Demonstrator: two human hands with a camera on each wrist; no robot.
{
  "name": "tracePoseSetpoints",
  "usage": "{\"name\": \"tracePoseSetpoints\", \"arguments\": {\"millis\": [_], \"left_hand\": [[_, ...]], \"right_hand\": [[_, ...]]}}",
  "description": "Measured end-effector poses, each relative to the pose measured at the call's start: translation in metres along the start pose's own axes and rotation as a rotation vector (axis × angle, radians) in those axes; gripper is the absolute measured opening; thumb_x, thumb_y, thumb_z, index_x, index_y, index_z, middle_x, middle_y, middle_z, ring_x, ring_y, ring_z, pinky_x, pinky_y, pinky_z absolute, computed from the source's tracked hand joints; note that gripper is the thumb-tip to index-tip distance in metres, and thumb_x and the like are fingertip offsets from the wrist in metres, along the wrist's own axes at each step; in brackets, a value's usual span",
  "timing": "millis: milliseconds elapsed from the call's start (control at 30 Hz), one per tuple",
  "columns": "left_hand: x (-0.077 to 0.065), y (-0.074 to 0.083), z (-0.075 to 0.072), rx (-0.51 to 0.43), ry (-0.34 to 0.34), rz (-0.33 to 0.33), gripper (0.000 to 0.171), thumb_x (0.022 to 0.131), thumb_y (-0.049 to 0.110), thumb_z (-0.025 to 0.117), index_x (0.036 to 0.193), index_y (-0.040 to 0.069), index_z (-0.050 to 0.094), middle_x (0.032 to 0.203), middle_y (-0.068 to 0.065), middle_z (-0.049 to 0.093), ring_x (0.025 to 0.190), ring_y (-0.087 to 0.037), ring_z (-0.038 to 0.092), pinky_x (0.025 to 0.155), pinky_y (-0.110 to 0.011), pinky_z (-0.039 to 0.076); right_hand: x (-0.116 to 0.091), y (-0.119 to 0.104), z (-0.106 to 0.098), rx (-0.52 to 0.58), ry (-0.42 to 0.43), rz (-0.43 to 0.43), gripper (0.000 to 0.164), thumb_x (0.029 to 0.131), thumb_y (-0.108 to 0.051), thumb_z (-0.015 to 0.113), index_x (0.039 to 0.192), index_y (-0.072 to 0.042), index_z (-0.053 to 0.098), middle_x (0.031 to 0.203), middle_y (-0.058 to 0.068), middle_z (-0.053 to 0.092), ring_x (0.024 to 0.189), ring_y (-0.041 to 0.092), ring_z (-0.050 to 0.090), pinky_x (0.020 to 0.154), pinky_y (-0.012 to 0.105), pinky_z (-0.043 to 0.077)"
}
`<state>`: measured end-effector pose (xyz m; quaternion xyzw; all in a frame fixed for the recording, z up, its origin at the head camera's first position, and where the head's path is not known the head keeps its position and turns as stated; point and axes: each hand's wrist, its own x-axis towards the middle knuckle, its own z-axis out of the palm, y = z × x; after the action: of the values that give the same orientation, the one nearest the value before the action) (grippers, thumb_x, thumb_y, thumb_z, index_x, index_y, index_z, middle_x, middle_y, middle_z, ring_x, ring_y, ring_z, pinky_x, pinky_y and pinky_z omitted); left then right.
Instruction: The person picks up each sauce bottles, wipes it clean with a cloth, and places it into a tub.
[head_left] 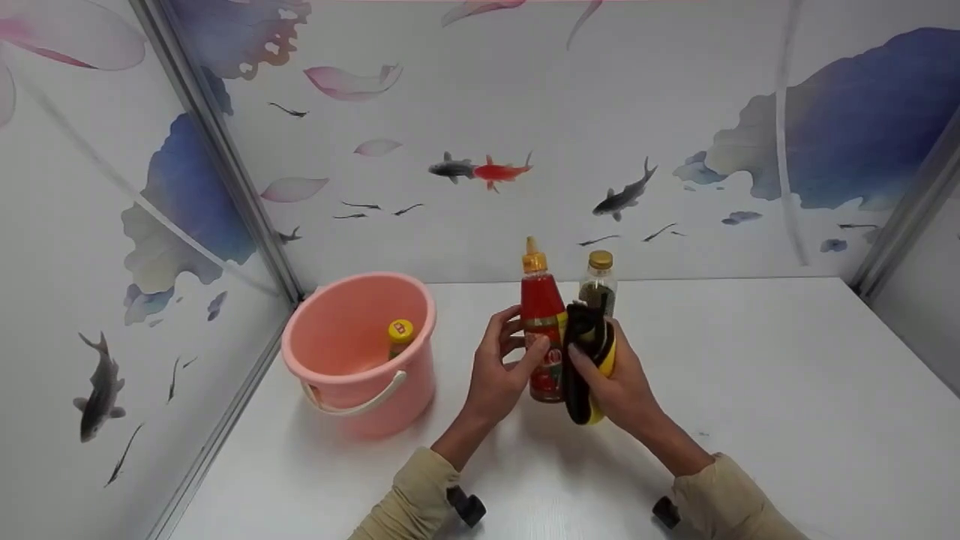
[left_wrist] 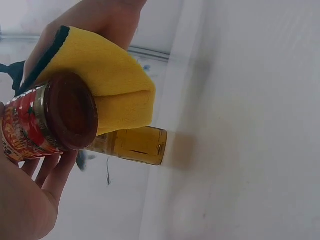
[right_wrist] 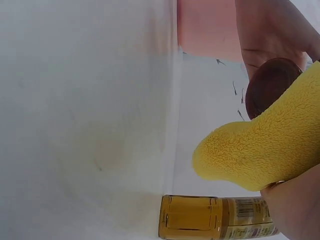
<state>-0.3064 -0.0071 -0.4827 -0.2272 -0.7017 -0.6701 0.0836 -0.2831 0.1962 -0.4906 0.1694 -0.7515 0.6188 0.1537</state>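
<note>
My left hand (head_left: pixel 493 376) grips a squeeze bottle of red sauce (head_left: pixel 541 300), its orange nozzle pointing up and its base raised off the table. Against the bottle's right side, my right hand (head_left: pixel 624 388) holds a folded cloth (head_left: pixel 577 386), dark on one face and yellow on the other. The left wrist view shows the cloth's yellow face (left_wrist: pixel 115 80) beside the bottle's dark red base (left_wrist: pixel 74 111). Behind the right hand, a glass bottle (head_left: pixel 598 289) with a gold cap stands on the table; its lower part (right_wrist: pixel 192 217) looks amber in the right wrist view.
To the left, a pink bucket (head_left: pixel 358 401) with a white handle stands on the white table (head_left: pixel 765 390). Inside it is a container with a yellow lid (head_left: pixel 401 330). Printed panels (head_left: pixel 480 97) with fish and petals enclose the table's back and sides.
</note>
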Motion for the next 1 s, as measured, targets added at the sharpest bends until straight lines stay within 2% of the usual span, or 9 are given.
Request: {"name": "tracePoseSetpoints", "arguments": {"millis": [167, 367, 533, 733, 867, 1000], "left_hand": [[0.000, 0.000, 0.000, 0.002, -0.036, -0.027, 0.059, 0.105, 0.039, 0.071, 0.157, 0.025, 0.046, 0.147, 0.002, 0.066, 0.122, -0.019, 0.069, 0.098, -0.041, 0.064], [-0.002, 0.000, 0.005, 0.020, -0.080, -0.051, 0.065, 0.100, 0.042, 0.078, 0.156, 0.031, 0.044, 0.149, 0.005, 0.061, 0.119, -0.019, 0.069, 0.097, -0.041, 0.064], [-0.005, -0.003, 0.006, 0.039, -0.131, -0.070, 0.061, 0.102, 0.042, 0.075, 0.155, 0.032, 0.047, 0.151, 0.005, 0.057, 0.119, -0.019, 0.070, 0.103, -0.045, 0.061], [-0.009, -0.007, 0.005, 0.079, -0.185, -0.087, 0.057, 0.102, 0.042, 0.073, 0.153, 0.031, 0.051, 0.149, 0.007, 0.059, 0.127, -0.019, 0.064, 0.111, -0.052, 0.054], [-0.009, -0.008, 0.004, 0.076, -0.223, -0.103, 0.053, 0.102, 0.044, 0.073, 0.150, 0.031, 0.055, 0.144, 0.008, 0.063, 0.123, -0.016, 0.066, 0.106, -0.046, 0.058], [-0.008, -0.007, 0.002, 0.069, -0.226, -0.103, 0.056, 0.101, 0.043, 0.074, 0.152, 0.030, 0.056, 0.144, 0.008, 0.065, 0.121, -0.015, 0.068, 0.102, -0.037, 0.059]], "right_hand": [[0.000, 0.003, -0.001, -0.010, 0.007, -0.018, 0.050, 0.106, -0.021, 0.073, 0.149, -0.018, 0.049, 0.126, 0.002, 0.067, 0.106, 0.027, 0.069, 0.093, 0.031, 0.063], [0.001, 0.002, -0.003, -0.029, 0.013, -0.049, 0.049, 0.106, -0.022, 0.072, 0.148, -0.017, 0.049, 0.129, 0.002, 0.068, 0.108, 0.026, 0.070, 0.095, 0.031, 0.063], [0.002, 0.000, -0.004, -0.042, 0.031, -0.044, 0.049, 0.107, -0.023, 0.071, 0.149, -0.016, 0.048, 0.131, 0.002, 0.068, 0.111, 0.024, 0.072, 0.097, 0.029, 0.061], [0.003, 0.000, -0.008, -0.049, 0.057, -0.043, 0.050, 0.107, -0.022, 0.071, 0.150, -0.015, 0.047, 0.132, 0.002, 0.068, 0.112, 0.024, 0.072, 0.097, 0.029, 0.062], [0.004, -0.001, -0.010, -0.022, 0.066, -0.057, 0.049, 0.107, -0.020, 0.071, 0.149, -0.013, 0.048, 0.132, 0.003, 0.068, 0.111, 0.025, 0.072, 0.097, 0.030, 0.062], [0.005, -0.001, -0.010, 0.007, 0.068, -0.066, 0.048, 0.106, -0.018, 0.071, 0.148, -0.013, 0.048, 0.130, 0.003, 0.068, 0.110, 0.027, 0.072, 0.096, 0.031, 0.063]]}}
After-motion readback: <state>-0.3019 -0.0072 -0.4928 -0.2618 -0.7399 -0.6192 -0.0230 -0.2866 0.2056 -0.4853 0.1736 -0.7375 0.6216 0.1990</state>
